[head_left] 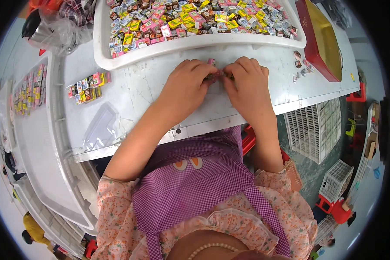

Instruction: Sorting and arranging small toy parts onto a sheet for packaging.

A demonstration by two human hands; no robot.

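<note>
My left hand (189, 82) and my right hand (248, 82) meet over the table, fingers curled and pinched together. By the left fingertips a small pink wrapped candy (211, 62) shows. More small colored pieces sit between the fingertips of both hands, mostly hidden by the fingers. Just beyond the hands stands a large white tray (203, 42), heaped with small block-shaped wrapped candies (177, 21) in pink, yellow, brown and blue. To the left, a clear-wrapped bundle of candies (89, 87) lies on the tabletop.
A clear plastic sheet or tray (102, 125) lies near the table's front left edge. Further left, a white tray (43, 151) holds packed bundles (30, 90). On the right are loose scraps (297, 64) and a red box with gold inside (320, 39). White crates (315, 130) stand on the floor.
</note>
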